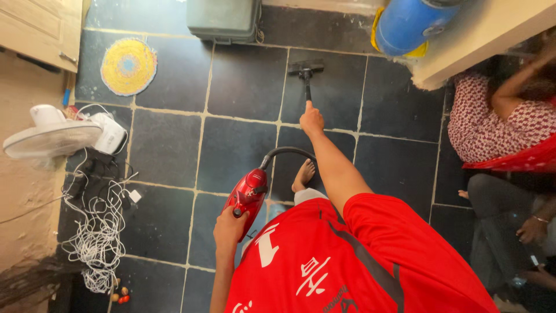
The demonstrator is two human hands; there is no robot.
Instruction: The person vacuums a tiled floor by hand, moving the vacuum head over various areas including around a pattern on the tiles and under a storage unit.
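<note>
A red handheld vacuum cleaner [248,197] hangs above the dark tiled floor [168,145], gripped by the left hand [230,227]. Its black hose [284,152] arcs to the wand [307,90], clasped in the right hand [311,120]; the nozzle [306,68] rests on the tiles. White cables [98,232] lie leftward.

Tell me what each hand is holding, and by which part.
Left hand grips the red vacuum cleaner by its rear handle; right hand holds its black wand.

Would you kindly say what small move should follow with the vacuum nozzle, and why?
Probably sweep the nozzle sideways over the next dark tile. The right hand grips the wand at full reach, the left hand carries the red vacuum body, and the nozzle sits near the wall end.
</note>
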